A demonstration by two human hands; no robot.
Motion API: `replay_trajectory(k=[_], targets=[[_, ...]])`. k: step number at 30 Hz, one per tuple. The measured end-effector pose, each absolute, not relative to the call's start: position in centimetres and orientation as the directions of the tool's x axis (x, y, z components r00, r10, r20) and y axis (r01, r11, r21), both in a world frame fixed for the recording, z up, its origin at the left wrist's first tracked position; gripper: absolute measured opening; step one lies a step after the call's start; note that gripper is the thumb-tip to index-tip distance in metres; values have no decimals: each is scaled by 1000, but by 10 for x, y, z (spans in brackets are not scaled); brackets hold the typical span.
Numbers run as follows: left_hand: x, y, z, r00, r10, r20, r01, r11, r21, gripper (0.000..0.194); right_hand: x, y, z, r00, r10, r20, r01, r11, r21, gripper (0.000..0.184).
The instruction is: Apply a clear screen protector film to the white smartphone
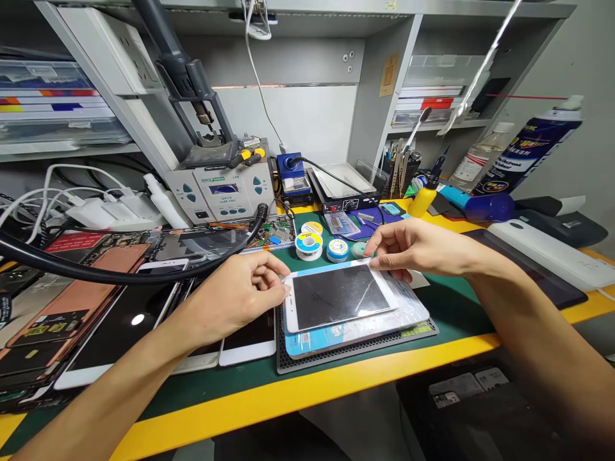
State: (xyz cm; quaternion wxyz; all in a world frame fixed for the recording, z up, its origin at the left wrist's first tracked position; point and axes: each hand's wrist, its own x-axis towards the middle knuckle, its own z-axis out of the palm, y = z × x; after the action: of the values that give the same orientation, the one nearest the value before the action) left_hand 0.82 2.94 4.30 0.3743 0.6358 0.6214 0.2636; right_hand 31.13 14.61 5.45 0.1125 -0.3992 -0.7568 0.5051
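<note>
Left hand [247, 288]: my thumb and fingers pinch the left end of the white phone [339, 298].
Right hand [408, 246]: my thumb and finger pinch its far right corner.
Phone: over the blue pack [346, 331], black screen up, a pale line on it; I can't tell if they touch.
Pack: on the pad [355, 346] with little holes.
Behind: a spool [308, 245] and a tub [337, 250].

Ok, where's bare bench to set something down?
Best: green mat between the perforated pad and dark tablet; right forearm crosses above. Also a thin strip between pad and yellow front edge. Crowded: left, phones; behind the white-framed screen, spools.
</note>
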Motion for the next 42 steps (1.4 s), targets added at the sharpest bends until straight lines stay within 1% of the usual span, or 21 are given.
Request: replay_trajectory(k=[10,16,24,36,42], targets=[[7,31,45,108,979,-170,562,81,823,31,312,146,53,-651,725,-225,503,190,-843,29],[5,31,44,119,973,-196,557,98,825,35,309,142,55,-630,740,-236,515,171,-840,26],[2,35,38,113,962,-250,557,148,818,38,310,142,54,-640,736,-220,526,210,-824,22],[0,36,38,123,962,-243,556,136,820,41,310,141,57,-637,742,-208,549,247,-799,19],[-1,35,38,126,963,-239,571,126,811,40,311,140,59,-633,747,-203,578,282,-765,20]])
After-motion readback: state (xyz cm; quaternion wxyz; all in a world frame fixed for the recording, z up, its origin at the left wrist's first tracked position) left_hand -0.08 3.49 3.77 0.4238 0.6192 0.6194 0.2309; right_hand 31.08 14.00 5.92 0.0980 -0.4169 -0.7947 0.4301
